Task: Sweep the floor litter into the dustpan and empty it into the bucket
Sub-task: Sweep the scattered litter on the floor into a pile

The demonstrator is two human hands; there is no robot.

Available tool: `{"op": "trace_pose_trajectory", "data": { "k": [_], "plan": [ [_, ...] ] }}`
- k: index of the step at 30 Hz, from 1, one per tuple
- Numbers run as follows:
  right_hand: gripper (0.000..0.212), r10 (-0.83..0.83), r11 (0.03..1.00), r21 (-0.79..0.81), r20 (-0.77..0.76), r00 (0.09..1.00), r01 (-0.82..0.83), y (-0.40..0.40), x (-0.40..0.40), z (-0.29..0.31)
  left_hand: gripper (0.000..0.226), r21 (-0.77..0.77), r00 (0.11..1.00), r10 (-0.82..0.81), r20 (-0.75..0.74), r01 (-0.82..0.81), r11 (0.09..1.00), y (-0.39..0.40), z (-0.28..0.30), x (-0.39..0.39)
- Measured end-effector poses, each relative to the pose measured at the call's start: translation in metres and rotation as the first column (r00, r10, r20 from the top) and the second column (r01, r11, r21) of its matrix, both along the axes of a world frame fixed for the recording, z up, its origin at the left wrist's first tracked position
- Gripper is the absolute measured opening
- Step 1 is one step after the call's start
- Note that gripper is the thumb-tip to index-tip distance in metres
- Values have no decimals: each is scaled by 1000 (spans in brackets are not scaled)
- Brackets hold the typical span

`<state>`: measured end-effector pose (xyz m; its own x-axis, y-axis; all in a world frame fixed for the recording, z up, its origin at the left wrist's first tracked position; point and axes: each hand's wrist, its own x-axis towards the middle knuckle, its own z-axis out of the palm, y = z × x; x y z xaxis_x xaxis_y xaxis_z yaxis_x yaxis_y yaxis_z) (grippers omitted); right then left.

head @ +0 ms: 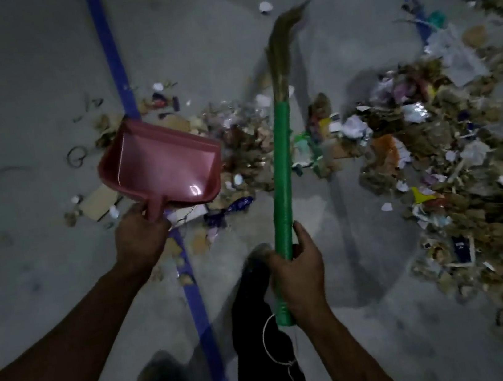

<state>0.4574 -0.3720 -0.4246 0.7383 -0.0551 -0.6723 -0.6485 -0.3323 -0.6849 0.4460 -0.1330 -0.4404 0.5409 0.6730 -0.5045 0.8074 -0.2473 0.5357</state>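
Hands grip dustpan (159, 167), broom (282, 166); litter (430, 139) ahead.

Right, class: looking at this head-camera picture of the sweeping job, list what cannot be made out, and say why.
- The bucket: nowhere in the head view, so its place is unknown.
- The broom bristle tips: motion-blurred.
- The dustpan handle: covered by the left hand.
- The litter pile's right side: cut off by the frame edge.
- Single scraps: too dim and small to identify.
- The right hand covers part of the broom's green handle.

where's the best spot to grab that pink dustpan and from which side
Grip the pink dustpan by its short handle stub, coming from the near side, as the left hand does. The stub points toward the person, and the open mouth faces away toward the litter.
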Motion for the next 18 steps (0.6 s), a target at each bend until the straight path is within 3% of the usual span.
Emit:
{"op": "trace_pose_trajectory", "data": {
  "k": [4,8,12,18],
  "plan": [
    [60,267,963,-17,-52,962,-268,39,-81,9,29,2,991,116,-61,-116,993,46,11,-85],
    [70,535,844,-56,10,845,-534,78,-155,37,19,2,978,189,-87,-189,982,89,35,-188],
    [72,761,648,-92,40,648,-756,121,-218,74,34,51,953,255,-162,-250,967,129,57,-295],
    [68,945,326,-173,49,322,-929,177,-299,109,32,105,902,345,-260,-329,938,165,77,-428]
  ]
}}
